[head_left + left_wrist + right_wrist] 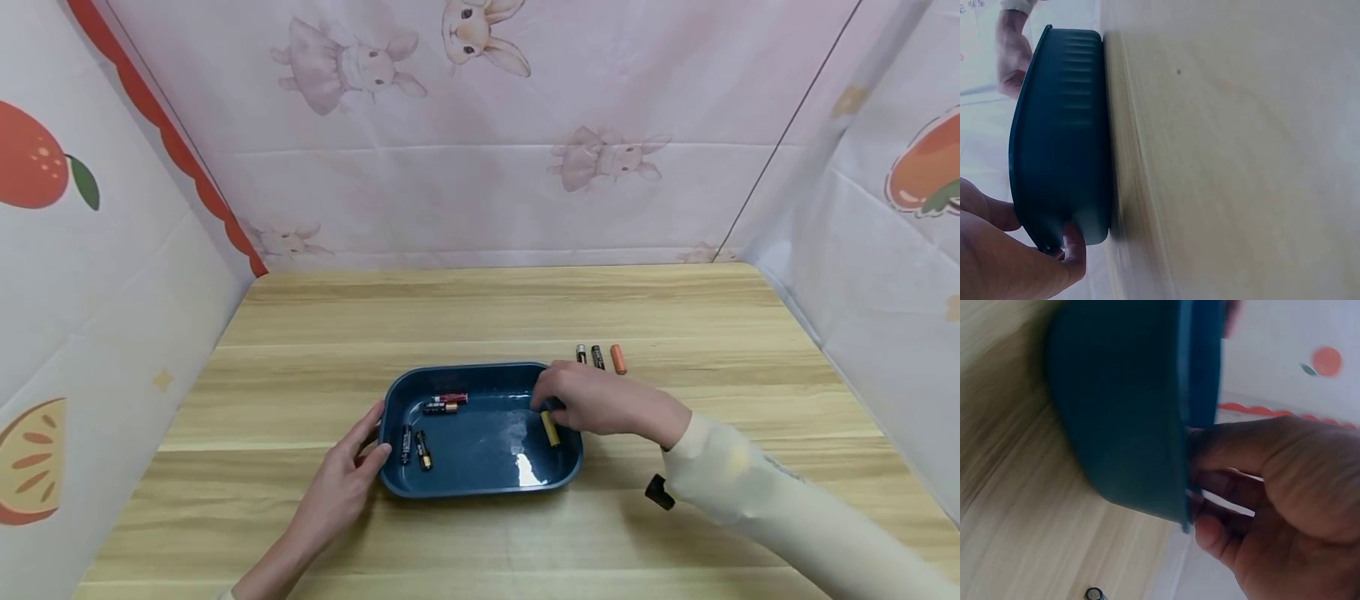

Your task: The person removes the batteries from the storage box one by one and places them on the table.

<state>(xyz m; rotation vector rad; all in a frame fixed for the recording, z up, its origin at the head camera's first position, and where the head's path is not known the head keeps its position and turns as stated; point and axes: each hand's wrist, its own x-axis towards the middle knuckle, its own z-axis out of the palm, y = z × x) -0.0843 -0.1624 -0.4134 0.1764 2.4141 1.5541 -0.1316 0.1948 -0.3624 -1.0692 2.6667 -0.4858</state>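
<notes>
A dark blue rectangular tray [480, 493] sits on the table. My left hand [347, 479] grips its left end, thumb over the rim and fingers against the outer wall, as the left wrist view also shows. Over the right end, my right hand [581, 398] reaches inside with bent fingers. A yellow battery [551, 431] slants from between those fingertips toward the tray floor, its upper end at the finger and thumb. In the right wrist view the tray wall [1129, 412] hides the fingertips and that battery. Further left in the tray lie several batteries, among them a red one [451, 398] and a black-and-gold one [423, 451].
Behind the right hand, three batteries stand in a row on the wooden table [450, 312]: a silver-and-black one [581, 354], a black one [597, 357] and an orange one [618, 359]. Printed cloth walls enclose the table at the back and sides. A small black object [660, 492] shows beside the right sleeve.
</notes>
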